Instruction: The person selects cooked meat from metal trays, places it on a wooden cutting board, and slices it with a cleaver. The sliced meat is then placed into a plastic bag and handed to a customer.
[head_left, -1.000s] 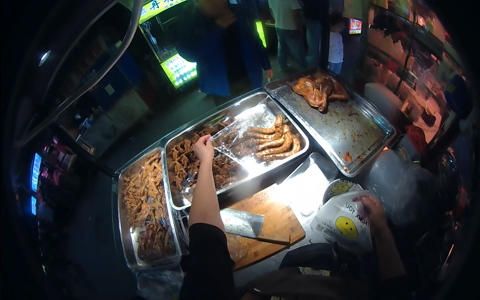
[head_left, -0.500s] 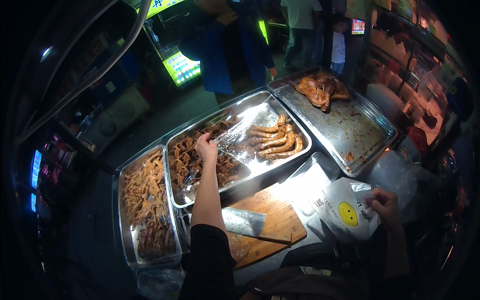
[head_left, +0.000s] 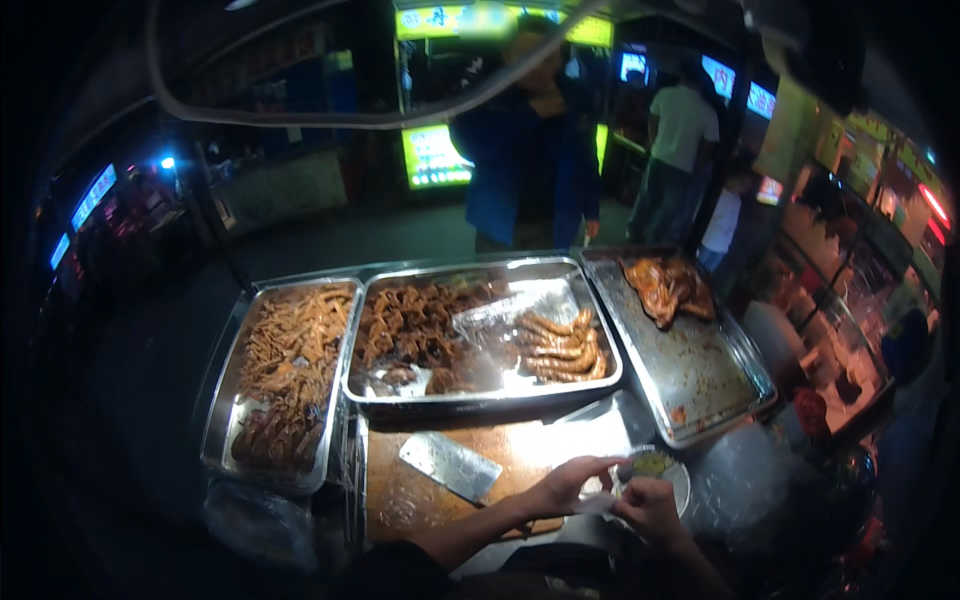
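My left hand (head_left: 572,486) and my right hand (head_left: 650,508) are close together at the lower right of the cutting board. Both have their fingers closed on a white plastic bag (head_left: 597,489), bunched between them. Just behind them a pale rounded shape shows a yellow-green patch; whether it is part of the bag I cannot tell. A cleaver (head_left: 450,466) lies on the wooden cutting board (head_left: 385,505), its handle partly hidden by my left forearm. Beyond the board, a metal tray (head_left: 480,397) bears dark braised meat pieces (head_left: 410,325) and curved brown sausage-like pieces (head_left: 563,347) beside clear plastic film (head_left: 500,315).
On the left, another tray (head_left: 333,440) is full of brown braised pieces (head_left: 298,335). The right tray (head_left: 690,437) carries flat glazed roast meat (head_left: 662,290). Clear plastic bags (head_left: 745,480) sit at the right. A person in blue (head_left: 530,180) stands across the trays.
My left hand has left the middle tray and come back to my right hand at the bag. The view has shifted, and my left arm no longer covers the cleaver's blade.
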